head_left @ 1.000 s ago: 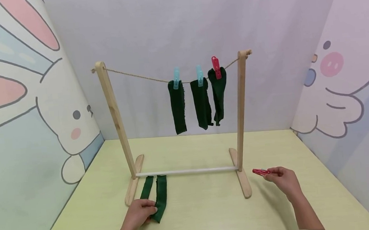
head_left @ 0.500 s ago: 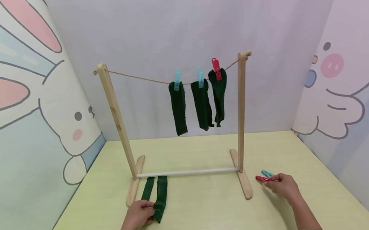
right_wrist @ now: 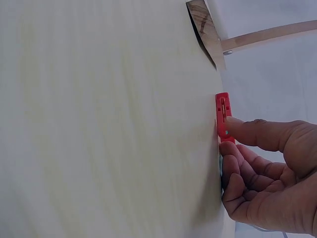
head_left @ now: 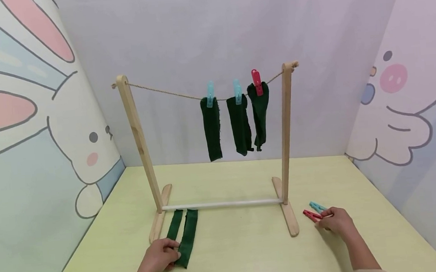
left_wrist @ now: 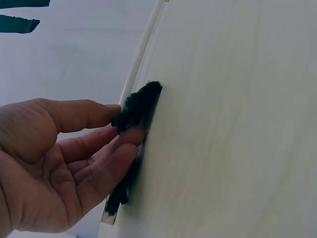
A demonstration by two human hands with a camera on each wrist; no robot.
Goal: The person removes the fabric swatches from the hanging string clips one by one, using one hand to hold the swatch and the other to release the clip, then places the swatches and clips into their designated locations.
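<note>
Two dark green cloth strips lie side by side at the rack's left foot, a narrow strip (head_left: 175, 224) and a wider strip (head_left: 189, 240). My left hand (head_left: 160, 255) is at the near left edge of the wider one, thumb and forefinger apart. In the left wrist view the fingertips touch the raised end of green cloth (left_wrist: 141, 101). Over on the right, my right hand (head_left: 338, 221) pinches a red clothespin (head_left: 311, 215) low at the table. Thumb and curled fingers meet its end in the right wrist view. Beside it lies a light blue clothespin (head_left: 317, 206).
A wooden drying rack (head_left: 286, 135) stands mid-table with a rope line (head_left: 160, 90). From the rope hang three green cloth pieces (head_left: 212, 132), two under blue clothespins (head_left: 238, 91) and one under a red clothespin (head_left: 257, 83). Cartoon panels (head_left: 12, 203) stand at both sides.
The wider green strip has straightened and lies flatter, and my left hand has drawn slightly left. My right hand has lowered to the table, where the blue clothespin now lies apart from the red.
</note>
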